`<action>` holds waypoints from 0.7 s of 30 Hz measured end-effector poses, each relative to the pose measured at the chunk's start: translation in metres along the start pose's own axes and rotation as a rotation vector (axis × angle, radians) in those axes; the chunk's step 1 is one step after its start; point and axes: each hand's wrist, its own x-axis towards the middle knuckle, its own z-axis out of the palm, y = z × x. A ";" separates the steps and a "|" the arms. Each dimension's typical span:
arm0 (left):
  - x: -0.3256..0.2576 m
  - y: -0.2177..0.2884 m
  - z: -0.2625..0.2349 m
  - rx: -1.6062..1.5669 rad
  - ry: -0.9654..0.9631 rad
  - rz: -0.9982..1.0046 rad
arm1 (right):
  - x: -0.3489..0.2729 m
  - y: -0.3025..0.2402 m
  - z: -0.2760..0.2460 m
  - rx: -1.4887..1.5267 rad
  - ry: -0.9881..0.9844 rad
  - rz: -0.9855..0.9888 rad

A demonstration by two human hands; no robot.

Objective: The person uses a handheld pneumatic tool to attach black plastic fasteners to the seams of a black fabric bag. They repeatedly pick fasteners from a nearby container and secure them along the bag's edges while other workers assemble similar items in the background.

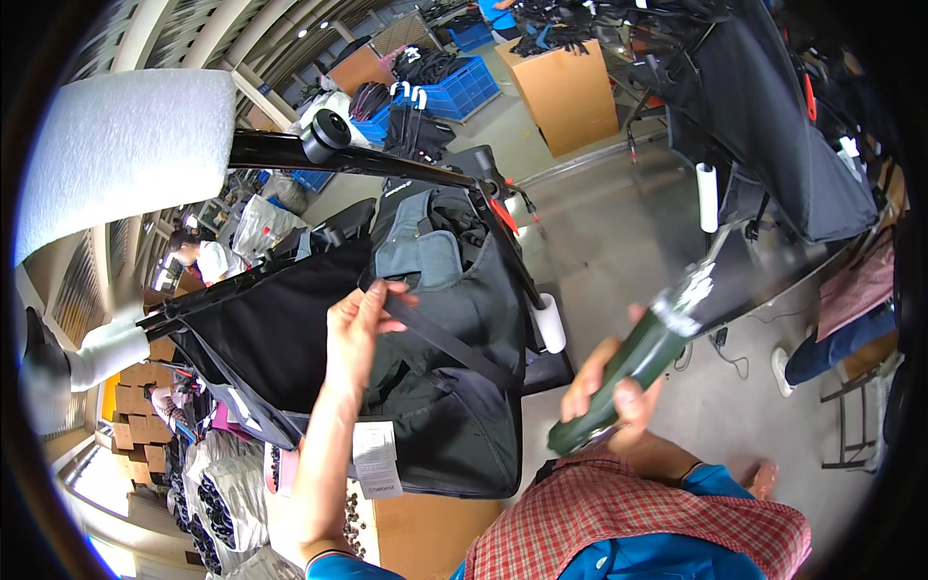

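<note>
A stroller with a dark grey fabric seat (435, 411) stands in front of me, its black frame tube (387, 162) crossing above. My left hand (360, 314) pinches a flat black strap (454, 348) that runs down across the seat to the right. Blue-grey padding (422, 249) lies just beyond those fingers. Off to the right, my right hand (614, 391) is wrapped round a dark green cylinder (643, 350) with shiny clear wrapping at its far end; motion blurs it, and its kind does not show. A white paper tag (376, 459) hangs at the seat's near edge.
White foam (126, 145) wraps the frame at upper left. A second black stroller (773, 126) stands at right on the dark metal work surface (599, 213). Behind are a cardboard box (570, 101) and blue crates (459, 92). One co-worker (208, 259) is at left; another person's leg (836, 340) shows at right.
</note>
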 end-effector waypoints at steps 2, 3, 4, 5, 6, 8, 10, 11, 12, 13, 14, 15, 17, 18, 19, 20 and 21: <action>0.019 -0.043 -0.036 0.088 -0.004 -0.090 | -0.019 0.024 -0.003 0.002 -0.079 0.165; 0.029 -0.081 -0.058 0.186 -0.015 -0.137 | -0.028 0.035 -0.002 -0.025 -0.163 0.254; 0.034 -0.108 -0.072 0.283 -0.039 -0.184 | -0.036 0.044 -0.001 -0.059 -0.241 0.335; 0.036 -0.114 -0.066 0.157 -0.016 -0.152 | -0.042 0.052 -0.005 -0.047 -0.298 0.420; 0.044 -0.128 -0.070 0.163 -0.006 -0.100 | -0.048 0.058 -0.007 -0.031 -0.363 0.507; 0.059 -0.142 -0.075 0.201 -0.072 -0.101 | -0.057 0.067 -0.006 0.039 -0.350 0.588; 0.075 -0.143 -0.072 0.260 -0.195 -0.151 | -0.058 0.075 -0.009 0.019 -0.337 0.627; 0.080 -0.141 -0.071 0.285 -0.254 -0.172 | -0.057 0.075 -0.007 0.013 -0.322 0.639; 0.084 -0.138 -0.071 0.331 -0.305 -0.156 | -0.057 0.074 -0.004 0.008 -0.306 0.650; 0.088 -0.135 -0.072 0.378 -0.357 -0.139 | -0.056 0.075 -0.002 0.003 -0.289 0.661; 0.093 -0.132 -0.072 0.424 -0.412 -0.118 | -0.057 0.076 -0.002 -0.003 -0.270 0.656; 0.101 -0.129 -0.075 0.400 -0.502 -0.095 | -0.059 0.076 -0.002 -0.009 -0.249 0.651; 0.105 -0.123 -0.080 0.514 -0.520 -0.057 | -0.062 0.076 -0.001 -0.025 -0.204 0.635; 0.109 -0.118 -0.079 0.571 -0.535 -0.032 | -0.062 0.074 0.001 -0.038 -0.195 0.619; 0.106 -0.113 -0.081 0.715 -0.514 0.076 | -0.062 0.072 0.003 -0.051 -0.186 0.603; 0.101 -0.105 -0.080 0.821 -0.510 0.182 | -0.062 0.070 0.005 -0.063 -0.173 0.583; 0.097 -0.106 -0.081 0.859 -0.488 0.258 | -0.065 0.069 0.004 -0.085 -0.184 0.568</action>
